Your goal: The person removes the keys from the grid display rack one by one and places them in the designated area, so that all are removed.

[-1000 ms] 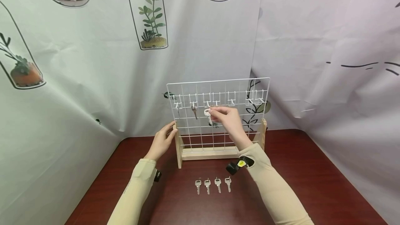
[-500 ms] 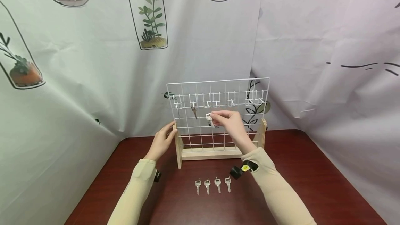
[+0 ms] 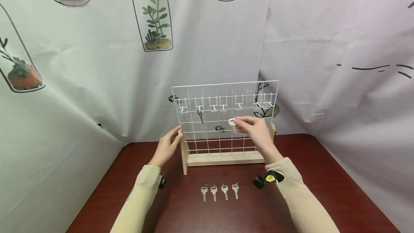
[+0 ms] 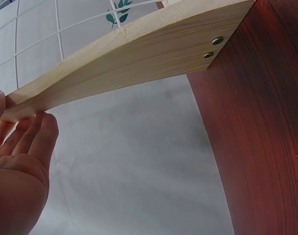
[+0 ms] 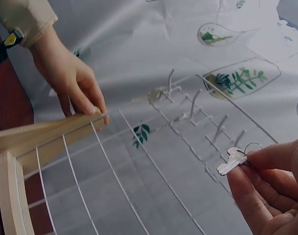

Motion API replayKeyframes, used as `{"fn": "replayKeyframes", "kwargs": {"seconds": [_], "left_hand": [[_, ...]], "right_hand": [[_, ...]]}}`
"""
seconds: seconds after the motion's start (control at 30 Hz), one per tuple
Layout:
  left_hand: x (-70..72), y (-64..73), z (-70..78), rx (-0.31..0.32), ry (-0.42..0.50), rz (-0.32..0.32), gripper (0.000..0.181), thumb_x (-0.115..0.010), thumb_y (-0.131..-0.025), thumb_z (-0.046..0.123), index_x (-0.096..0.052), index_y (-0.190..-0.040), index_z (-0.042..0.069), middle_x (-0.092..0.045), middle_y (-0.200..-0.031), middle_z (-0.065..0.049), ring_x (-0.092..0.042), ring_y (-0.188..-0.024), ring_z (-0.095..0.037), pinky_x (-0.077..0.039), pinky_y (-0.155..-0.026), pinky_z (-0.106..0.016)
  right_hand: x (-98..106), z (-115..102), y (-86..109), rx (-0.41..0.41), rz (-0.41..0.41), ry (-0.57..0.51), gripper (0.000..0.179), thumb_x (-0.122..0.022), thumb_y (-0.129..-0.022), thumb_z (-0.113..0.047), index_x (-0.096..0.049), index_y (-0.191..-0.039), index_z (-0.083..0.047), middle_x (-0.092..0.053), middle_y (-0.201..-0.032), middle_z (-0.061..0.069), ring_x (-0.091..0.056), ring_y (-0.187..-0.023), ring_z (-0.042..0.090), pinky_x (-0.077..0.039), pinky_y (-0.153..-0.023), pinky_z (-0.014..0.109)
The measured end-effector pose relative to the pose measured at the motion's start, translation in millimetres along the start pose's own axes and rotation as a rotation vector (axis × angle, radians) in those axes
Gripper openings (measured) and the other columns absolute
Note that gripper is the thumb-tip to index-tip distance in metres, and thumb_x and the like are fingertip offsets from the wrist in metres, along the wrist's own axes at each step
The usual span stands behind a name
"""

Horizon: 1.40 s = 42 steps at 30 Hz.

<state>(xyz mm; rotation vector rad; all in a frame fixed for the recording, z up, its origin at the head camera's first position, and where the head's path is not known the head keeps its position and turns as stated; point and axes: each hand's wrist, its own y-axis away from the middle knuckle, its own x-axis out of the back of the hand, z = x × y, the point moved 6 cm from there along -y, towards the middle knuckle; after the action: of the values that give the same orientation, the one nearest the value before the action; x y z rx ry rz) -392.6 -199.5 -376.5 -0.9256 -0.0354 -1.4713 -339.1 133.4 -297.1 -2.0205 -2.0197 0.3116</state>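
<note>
My right hand (image 3: 255,134) pinches a silver key (image 5: 231,163) between thumb and fingers, with a thin ring (image 5: 253,145) at its head. In the head view it holds the key in front of the white wire grid, below the row of hooks and apart from them. My left hand (image 3: 166,147) grips the top of the wooden side post (image 4: 114,66), thumb on one face and fingers on the other. A dark-looking key (image 3: 200,116) hangs from the second hook from the left. Another key (image 3: 184,117), seen edge-on, hangs from the leftmost hook.
Several silver keys (image 3: 214,193) lie in a row on the dark red table (image 3: 181,211) before the stand. A wooden bar (image 3: 223,160) joins the stand's feet at the bottom. Several white hooks (image 3: 239,106) continue rightward along the grid. Patterned cloth (image 3: 210,46) surrounds the table.
My right hand has moved away from the third hook, first slightly down, then to the right, still pinching the key. My left hand stays on the post.
</note>
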Motion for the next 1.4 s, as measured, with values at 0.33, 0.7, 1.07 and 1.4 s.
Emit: {"fn": "replayKeyframes", "kwargs": {"seconds": [0.33,0.7,1.07,1.4], "left_hand": [[-1.9,-5.8,3.2,-0.01,0.001,-0.028,0.049,-0.058,-0.104,0.026,-0.051,-0.148,0.007,-0.052,-0.146,-0.02,-0.056,-0.128,-0.036,-0.052,-0.102,-0.047],[2.1,-5.0,0.2,-0.022,-0.006,0.003,0.046,-0.06,-0.104,0.02,-0.053,-0.145,0.002,-0.053,-0.144,-0.021,-0.056,-0.128,-0.037,-0.051,-0.103,-0.047],[1.7,-2.3,-0.3,-0.022,0.009,0.025,0.046,-0.061,-0.103,0.02,-0.053,-0.144,0.002,-0.054,-0.143,-0.023,-0.056,-0.128,-0.038,-0.051,-0.103,-0.047],[0.5,-1.3,1.1,-0.015,0.011,0.015,0.045,-0.06,-0.103,0.017,-0.053,-0.144,0.002,-0.054,-0.144,-0.02,-0.056,-0.128,-0.036,-0.051,-0.104,-0.044]], "right_hand": [[34,11,14.8,-0.033,0.053,0.041,0.04,-0.076,-0.093,-0.022,-0.07,-0.117,0.009,-0.075,-0.099,0.001,-0.073,-0.078,0.013,-0.061,-0.079,0.026],[39,37,28.9,-0.105,0.046,0.097,0.037,-0.074,-0.094,-0.017,-0.069,-0.118,0.011,-0.075,-0.1,0.008,-0.071,-0.074,0.008,-0.061,-0.078,0.026],[35,66,44.1,-0.147,0.022,0.085,0.026,-0.069,-0.094,-0.004,-0.068,-0.11,0.016,-0.072,-0.097,0.012,-0.067,-0.072,0.009,-0.061,-0.073,0.025],[34,97,57.7,-0.208,0.006,0.101,0.021,-0.068,-0.094,-0.002,-0.068,-0.106,0.016,-0.071,-0.091,0.009,-0.066,-0.073,0.012,-0.062,-0.071,0.028]]}}
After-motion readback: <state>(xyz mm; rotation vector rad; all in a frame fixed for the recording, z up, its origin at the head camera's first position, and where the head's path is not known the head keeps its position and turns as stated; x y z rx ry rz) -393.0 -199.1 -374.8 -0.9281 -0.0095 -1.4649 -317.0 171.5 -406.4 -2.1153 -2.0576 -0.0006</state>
